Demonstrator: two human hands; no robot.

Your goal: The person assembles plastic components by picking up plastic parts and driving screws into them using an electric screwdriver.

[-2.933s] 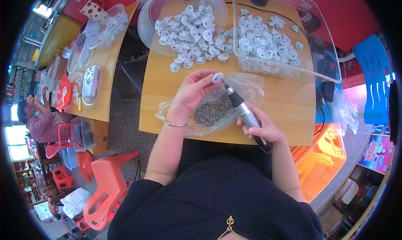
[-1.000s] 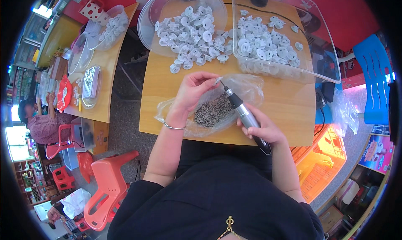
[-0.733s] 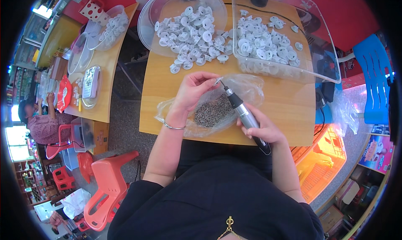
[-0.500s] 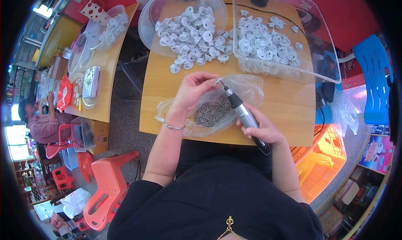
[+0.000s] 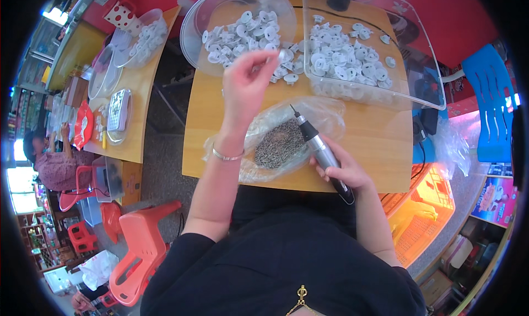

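Observation:
My left hand (image 5: 249, 79) is raised over the far half of the table, thumb and fingers pinched on a small white plastic part (image 5: 281, 55). The fingers hide most of that part. Behind it lies a heap of similar white round plastic parts (image 5: 250, 32). My right hand (image 5: 348, 170) is wrapped round a silver and black electric screwdriver (image 5: 320, 146), its thin bit pointing up and away from me. Just left of the screwdriver, a pile of small metal screws (image 5: 278, 146) rests on a crumpled clear plastic bag (image 5: 330, 113).
A clear round tub (image 5: 190, 32) lies tipped behind the heap. To its right stands a clear rectangular bin (image 5: 441, 90) with more white parts. A red chair (image 5: 144, 228) is at left, an orange crate (image 5: 424, 228) at right. Another person (image 5: 58, 164) sits far left.
My left hand has moved up and away from the screwdriver bit, toward the white heap, carrying the small part. The right hand and screwdriver have barely moved.

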